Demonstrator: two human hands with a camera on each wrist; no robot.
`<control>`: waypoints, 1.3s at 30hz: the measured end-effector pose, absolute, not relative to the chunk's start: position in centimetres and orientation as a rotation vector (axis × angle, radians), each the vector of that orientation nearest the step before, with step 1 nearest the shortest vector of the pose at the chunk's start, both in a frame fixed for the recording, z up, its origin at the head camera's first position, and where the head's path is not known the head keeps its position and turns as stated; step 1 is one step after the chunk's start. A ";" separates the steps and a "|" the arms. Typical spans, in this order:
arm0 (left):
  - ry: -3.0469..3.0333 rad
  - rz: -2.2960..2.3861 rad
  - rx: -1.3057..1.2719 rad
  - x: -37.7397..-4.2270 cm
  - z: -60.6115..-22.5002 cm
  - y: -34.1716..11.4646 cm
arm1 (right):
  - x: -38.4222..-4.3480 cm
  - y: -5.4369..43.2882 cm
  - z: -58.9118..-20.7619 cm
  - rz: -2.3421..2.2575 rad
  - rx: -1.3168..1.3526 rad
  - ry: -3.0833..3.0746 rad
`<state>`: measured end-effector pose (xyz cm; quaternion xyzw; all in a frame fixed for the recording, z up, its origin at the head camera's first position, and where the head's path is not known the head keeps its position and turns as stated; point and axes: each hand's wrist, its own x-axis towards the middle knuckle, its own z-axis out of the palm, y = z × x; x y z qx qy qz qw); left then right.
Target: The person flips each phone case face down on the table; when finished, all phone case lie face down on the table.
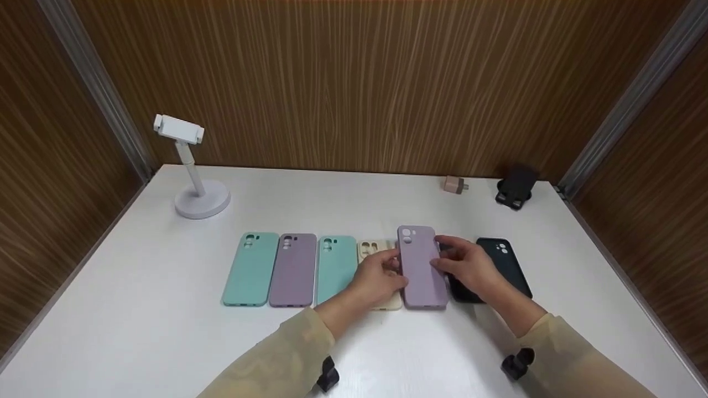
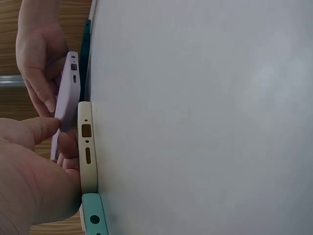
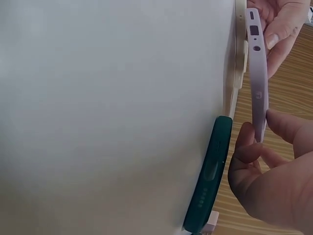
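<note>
In the head view, my left hand (image 1: 376,280) pinches the left edge of a lilac phone case (image 1: 421,271). My right hand (image 1: 470,266) pinches its right edge, thumb on the back face. The right wrist view shows the lilac case (image 3: 257,73) raised above the level of its neighbours. A cream phone case (image 2: 88,147) lies beside it, partly hidden behind my left hand. On the other side is a dark green case (image 3: 210,171), near-black in the head view and partly covered by my right hand.
To the left lie a mint case (image 1: 251,271), a purple case (image 1: 293,271) and another mint case (image 1: 336,265) in a row. A white phone stand (image 1: 202,200) stands at the back left. Toward the back right are a pink charger plug (image 1: 453,184) and a black folding stand (image 1: 518,185).
</note>
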<state>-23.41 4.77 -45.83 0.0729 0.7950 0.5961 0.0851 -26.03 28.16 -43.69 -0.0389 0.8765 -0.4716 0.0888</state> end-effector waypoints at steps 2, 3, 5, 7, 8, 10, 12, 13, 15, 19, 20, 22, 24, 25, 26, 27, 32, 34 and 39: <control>2.382 1.757 0.214 -23.4 -45.9 4.9 | -26.0 28.2 -43.8 -1.395 -0.126 2.617; 2.385 1.747 0.211 -23.3 -45.9 4.9 | -26.0 28.3 -43.8 -1.391 -0.130 2.624; 2.394 1.730 0.213 -23.3 -45.9 5.0 | -25.9 28.4 -43.9 -1.382 -0.141 2.642; 2.407 1.716 0.224 -23.3 -45.9 5.1 | -25.9 28.5 -44.0 -1.370 -0.151 2.661; 2.408 1.715 0.229 -23.2 -45.9 5.1 | -25.9 28.5 -44.1 -1.366 -0.154 2.667; 2.407 1.718 0.234 -23.2 -45.9 5.1 | -25.9 28.5 -44.1 -1.368 -0.160 2.673; 2.408 1.713 0.232 -23.2 -45.8 5.1 | -25.9 28.5 -44.2 -1.373 -0.171 2.674; 2.406 1.708 0.229 -23.2 -45.8 5.1 | -25.9 28.5 -44.1 -1.378 -0.176 2.675; 2.401 1.702 0.222 -23.2 -45.8 5.2 | -25.8 28.4 -44.1 -1.384 -0.179 2.676; 2.399 1.690 0.218 -23.2 -45.6 5.2 | -25.7 28.4 -44.1 -1.364 -0.190 2.693; 2.399 1.691 0.219 -23.2 -45.6 5.2 | -25.7 28.4 -44.1 -1.360 -0.192 2.695; 2.406 1.686 0.217 -23.2 -45.6 5.2 | -25.7 28.3 -44.1 -1.356 -0.207 2.698; 2.413 1.683 0.214 -23.2 -45.6 5.2 | -25.7 28.3 -44.1 -1.358 -0.212 2.698; 2.416 1.682 0.213 -23.2 -45.6 5.2 | -25.7 28.3 -44.1 -1.355 -0.214 2.701; 2.416 1.682 0.211 -23.3 -45.6 5.2 | -25.7 28.3 -44.1 -1.351 -0.211 2.704; 2.416 1.681 0.208 -23.3 -45.6 5.2 | -25.6 28.3 -44.1 -1.343 -0.208 2.709; 2.413 1.696 0.195 -23.2 -45.6 5.2 | -25.6 28.4 -44.1 -1.312 -0.197 2.730; 2.411 1.704 0.189 -23.2 -45.7 5.2 | -25.6 28.3 -44.2 -1.304 -0.200 2.732; 2.395 1.717 0.173 -23.2 -45.8 5.1 | -25.6 28.2 -44.2 -1.283 -0.197 2.739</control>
